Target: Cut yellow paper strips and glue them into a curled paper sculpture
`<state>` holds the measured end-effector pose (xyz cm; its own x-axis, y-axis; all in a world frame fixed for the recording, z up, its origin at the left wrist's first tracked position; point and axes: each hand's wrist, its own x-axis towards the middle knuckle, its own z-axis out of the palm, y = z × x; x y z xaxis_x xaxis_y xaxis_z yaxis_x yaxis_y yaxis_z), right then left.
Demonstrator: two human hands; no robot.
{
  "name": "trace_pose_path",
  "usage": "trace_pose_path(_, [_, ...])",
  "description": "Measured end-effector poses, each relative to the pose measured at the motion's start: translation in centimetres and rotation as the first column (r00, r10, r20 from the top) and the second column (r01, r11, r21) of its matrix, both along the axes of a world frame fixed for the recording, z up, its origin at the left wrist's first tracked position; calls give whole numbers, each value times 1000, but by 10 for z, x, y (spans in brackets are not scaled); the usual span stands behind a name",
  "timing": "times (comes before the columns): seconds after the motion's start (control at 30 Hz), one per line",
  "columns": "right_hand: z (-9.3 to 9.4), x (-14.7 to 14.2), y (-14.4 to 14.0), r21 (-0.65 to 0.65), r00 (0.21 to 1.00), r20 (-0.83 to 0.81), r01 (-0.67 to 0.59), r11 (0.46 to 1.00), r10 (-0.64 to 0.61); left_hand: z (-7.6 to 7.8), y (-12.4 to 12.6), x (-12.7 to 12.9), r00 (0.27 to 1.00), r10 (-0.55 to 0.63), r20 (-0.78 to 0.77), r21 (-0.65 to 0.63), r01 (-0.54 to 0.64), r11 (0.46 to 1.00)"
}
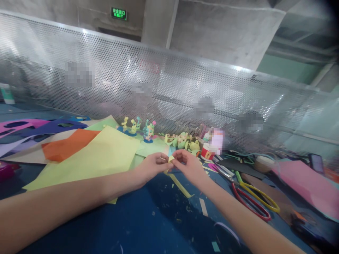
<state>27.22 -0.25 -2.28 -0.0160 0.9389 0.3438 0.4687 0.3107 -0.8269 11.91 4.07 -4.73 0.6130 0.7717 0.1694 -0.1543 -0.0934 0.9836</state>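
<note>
My left hand [152,166] and my right hand [188,164] meet above the blue table [148,218], both pinching one small folded piece of yellow paper [171,158] between their fingertips. A long yellow paper strip [180,184] trails from it down onto the table. Just left of my hands lies a large yellow sheet [92,158] with an orange sheet [63,146] beside it.
Small paper figures [137,127] and folded paper pieces [182,141] stand behind my hands. Scissors with red and yellow handles [251,199] lie at the right, near a pink sheet [304,183] and a small cup [208,151]. A perforated metal screen [169,88] bounds the table's far side.
</note>
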Motion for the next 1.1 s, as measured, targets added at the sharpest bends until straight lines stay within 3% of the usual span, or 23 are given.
trace_pose_path(0.17, [9, -1, -2, -118, 990, -94, -120, 986, 109, -3, 4, -1, 999, 32, -11, 40, -31, 999])
trace_pose_path(0.27, [12, 4, -1, -180, 982, -172, -106, 978, 75, 0, 3, -2, 998, 42, -56, 90, -37, 995])
trace_pose_path(0.53, [21, 12, -5, -279, 997, -43, -68, 958, 58, 3, 1, -2, 989, -18, -150, 162, 42, 986])
trace_pose_path(0.73, [26, 17, -9, -369, 991, 9, -122, 921, 135, -1, 4, -2, 982, -38, -185, 200, 75, 977])
trace_pose_path(0.9, [26, 21, -8, -407, 976, 62, -166, 898, 209, -1, 3, -2, 983, -68, -169, 133, 91, 987])
trace_pose_path(1.1, [33, 22, -10, -362, 971, 157, -116, 925, 183, 3, 4, -3, 986, -145, -85, 72, 151, 986])
